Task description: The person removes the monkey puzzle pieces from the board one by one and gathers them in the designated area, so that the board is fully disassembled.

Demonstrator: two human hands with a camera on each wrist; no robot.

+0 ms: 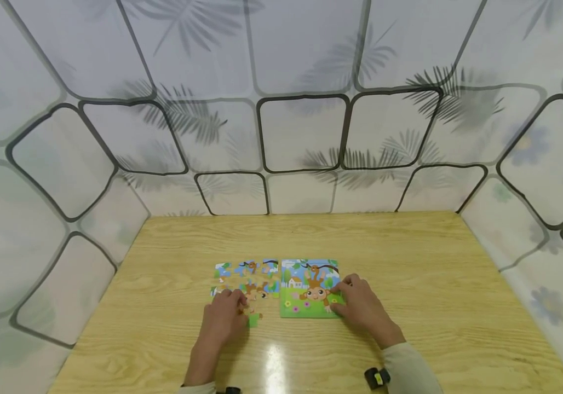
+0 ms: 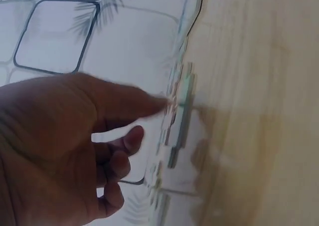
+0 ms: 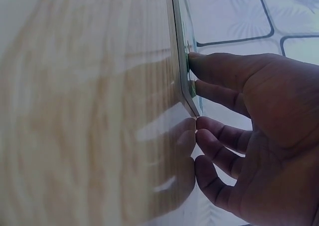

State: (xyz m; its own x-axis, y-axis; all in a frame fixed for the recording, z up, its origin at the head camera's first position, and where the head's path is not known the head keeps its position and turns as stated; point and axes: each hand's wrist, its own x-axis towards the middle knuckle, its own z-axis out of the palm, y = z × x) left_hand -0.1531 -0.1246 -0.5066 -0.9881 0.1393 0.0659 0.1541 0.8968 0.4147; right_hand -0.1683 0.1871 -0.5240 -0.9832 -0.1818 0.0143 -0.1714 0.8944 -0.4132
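Loose jigsaw pieces [image 1: 270, 266] with a monkey picture lie in a loose cluster on the table. My left hand [image 1: 223, 316] is over the near left part of them, its thumb [image 2: 144, 104] down at the pieces and its other fingers loosely bent. Close by the thumb lies a green piece [image 1: 253, 320]. To the right is a square puzzle board [image 1: 295, 310] showing a monkey, a house and flowers. My right hand [image 1: 360, 302] rests at its right edge, thumb and forefinger [image 3: 222, 93] touching the picture, the other fingertips on the table.
The wooden table [image 1: 434, 262] carries a bright reflection near its front. A patterned white cloth wall [image 1: 301, 137] encloses the back and both sides. A dark wrist device [image 1: 377, 377] sits by the right sleeve.
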